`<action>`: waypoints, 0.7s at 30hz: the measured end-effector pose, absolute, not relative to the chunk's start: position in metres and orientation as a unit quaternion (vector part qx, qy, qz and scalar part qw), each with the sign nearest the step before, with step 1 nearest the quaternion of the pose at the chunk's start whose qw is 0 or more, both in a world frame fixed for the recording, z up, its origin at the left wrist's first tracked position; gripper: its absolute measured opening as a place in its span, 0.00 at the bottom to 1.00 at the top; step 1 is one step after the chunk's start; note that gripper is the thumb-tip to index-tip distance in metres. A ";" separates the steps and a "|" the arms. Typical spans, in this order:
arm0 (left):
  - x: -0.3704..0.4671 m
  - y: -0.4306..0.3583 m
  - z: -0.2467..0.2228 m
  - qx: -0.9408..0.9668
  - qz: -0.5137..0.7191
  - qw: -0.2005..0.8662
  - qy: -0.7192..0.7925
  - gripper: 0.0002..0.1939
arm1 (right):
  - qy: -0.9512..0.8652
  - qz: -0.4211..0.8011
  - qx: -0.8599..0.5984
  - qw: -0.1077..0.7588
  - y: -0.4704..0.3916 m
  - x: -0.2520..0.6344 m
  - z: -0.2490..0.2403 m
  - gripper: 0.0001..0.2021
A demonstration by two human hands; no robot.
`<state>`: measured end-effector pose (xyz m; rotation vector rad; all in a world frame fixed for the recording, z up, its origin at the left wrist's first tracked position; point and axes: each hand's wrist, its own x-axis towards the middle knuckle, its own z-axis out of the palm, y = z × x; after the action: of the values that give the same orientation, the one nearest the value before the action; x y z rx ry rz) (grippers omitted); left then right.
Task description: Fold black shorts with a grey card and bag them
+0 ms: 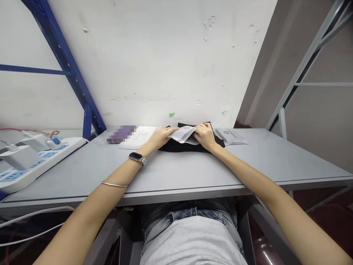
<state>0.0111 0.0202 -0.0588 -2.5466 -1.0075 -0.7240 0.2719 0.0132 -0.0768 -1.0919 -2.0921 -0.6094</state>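
A translucent plastic bag (182, 133) is between my two hands, its near edge spread apart, above a folded black cloth item (182, 146) on the grey table. My left hand (163, 137) pinches the bag's left side between thumb and fingers. At the bag's right side, my right hand (204, 134) has its fingers curled around the edge. Part of the black item lies beneath and behind both hands, and its far corner shows past my right hand.
White flat packets (138, 138) and a purple, blurred object (121, 134) lie left on the table (176, 173). A printed plastic packet (233, 137) lies right. A power strip (46, 162) with chargers sits far left. A white wall stands behind.
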 end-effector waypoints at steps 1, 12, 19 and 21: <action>0.008 0.022 -0.057 -0.886 -0.251 0.147 -0.361 0.29 | -0.807 -0.225 -0.405 0.367 0.012 0.272 -0.075 0.14; -0.079 0.011 -0.009 -0.728 -0.290 0.168 -0.597 0.26 | -0.710 -0.007 -0.352 0.610 -0.002 0.295 -0.056 0.14; -0.124 0.019 -0.017 -0.695 -0.116 0.110 -0.701 0.18 | -0.698 0.026 -0.407 0.589 0.009 0.304 -0.059 0.13; -0.135 0.021 -0.020 -0.712 -0.133 0.059 -0.686 0.18 | -0.705 0.023 -0.406 0.581 0.009 0.304 -0.059 0.13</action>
<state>-0.1349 0.0211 -0.0198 -2.1577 -2.0789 -0.4024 0.3040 0.0094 -0.0595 -0.9490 -1.6485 0.0529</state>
